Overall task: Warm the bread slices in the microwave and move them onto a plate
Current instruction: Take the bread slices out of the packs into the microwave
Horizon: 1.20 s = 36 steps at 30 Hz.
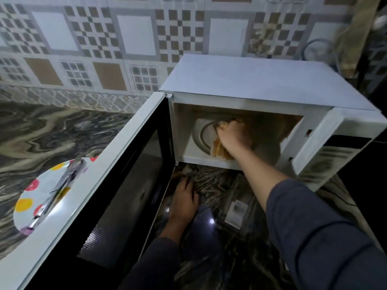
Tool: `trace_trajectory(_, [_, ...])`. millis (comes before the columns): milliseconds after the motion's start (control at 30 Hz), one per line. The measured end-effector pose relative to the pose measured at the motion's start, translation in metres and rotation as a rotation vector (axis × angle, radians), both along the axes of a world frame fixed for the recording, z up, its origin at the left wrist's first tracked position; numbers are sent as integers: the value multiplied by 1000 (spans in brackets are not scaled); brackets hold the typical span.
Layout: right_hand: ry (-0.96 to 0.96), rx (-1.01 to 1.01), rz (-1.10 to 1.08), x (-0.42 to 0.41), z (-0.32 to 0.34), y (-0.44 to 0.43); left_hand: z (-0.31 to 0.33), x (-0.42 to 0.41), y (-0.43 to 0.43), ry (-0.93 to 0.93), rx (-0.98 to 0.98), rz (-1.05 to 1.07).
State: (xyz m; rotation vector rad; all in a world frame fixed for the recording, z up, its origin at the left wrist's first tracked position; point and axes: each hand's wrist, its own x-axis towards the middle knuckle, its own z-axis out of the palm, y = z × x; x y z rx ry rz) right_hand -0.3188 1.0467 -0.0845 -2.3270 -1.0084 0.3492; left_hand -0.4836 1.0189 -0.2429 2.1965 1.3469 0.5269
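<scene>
Partly hidden, golden-brown bread slices (pixel 218 150).

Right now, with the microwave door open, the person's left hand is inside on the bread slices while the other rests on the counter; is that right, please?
Not quite: in the head view it is the right hand inside the microwave on the bread slices, door open, while the left hand rests on the counter.

Microwave (pixel 261 80): white body, black door glass.
Plate (pixel 46 183): white with red and yellow dots.
Counter (pixel 52 132): my view shows grey-beige marble swirls.
Wall (pixel 136 38): brown, grey, white checks.
Bread (pixel 218 148): golden tan.
</scene>
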Motion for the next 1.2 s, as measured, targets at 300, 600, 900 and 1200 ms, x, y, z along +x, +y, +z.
trace_trajectory(300, [-54, -60, 37, 21, -25, 38, -2, 19, 14, -21, -9, 64])
trace_trajectory(600, [-42, -99, 20, 24, -27, 77, -15, 21, 20, -17, 116, 92])
trace_trajectory(900, [-99, -134, -43, 35, -39, 93, -13, 21, 21, 5, 175, 89])
trace_trajectory(1200, [-172, -208, 64, 37, -37, 89, -16, 23, 21, 49, 188, 88])
